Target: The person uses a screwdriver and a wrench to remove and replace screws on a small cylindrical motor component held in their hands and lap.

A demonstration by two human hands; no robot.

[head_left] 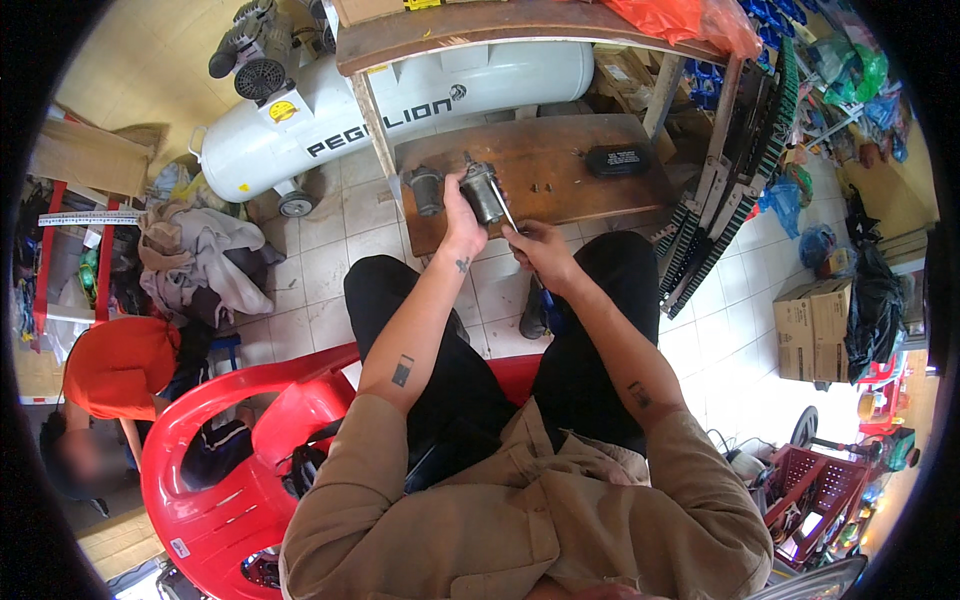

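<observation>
My left hand [462,215] is closed around a small grey cylindrical metal motor [484,195], held up over the near edge of the low wooden table. A slim metal tool shaft [505,208], which looks like a screwdriver's, lies against the motor's right side. My right hand [540,252] is closed on the lower end of that shaft; the fingers hide the grip. A second motor-like cylinder [425,191] of similar look stands on the table, left of my left hand. Two tiny dark parts [541,188] lie on the tabletop to the right.
The wooden table [590,208] also carries a black case [618,160]. A raised wooden shelf [530,25] spans above its far side, before a white air compressor tank [400,100]. Dark toothed strips [735,190] lean at the right. A person in orange [122,368] bends at the left.
</observation>
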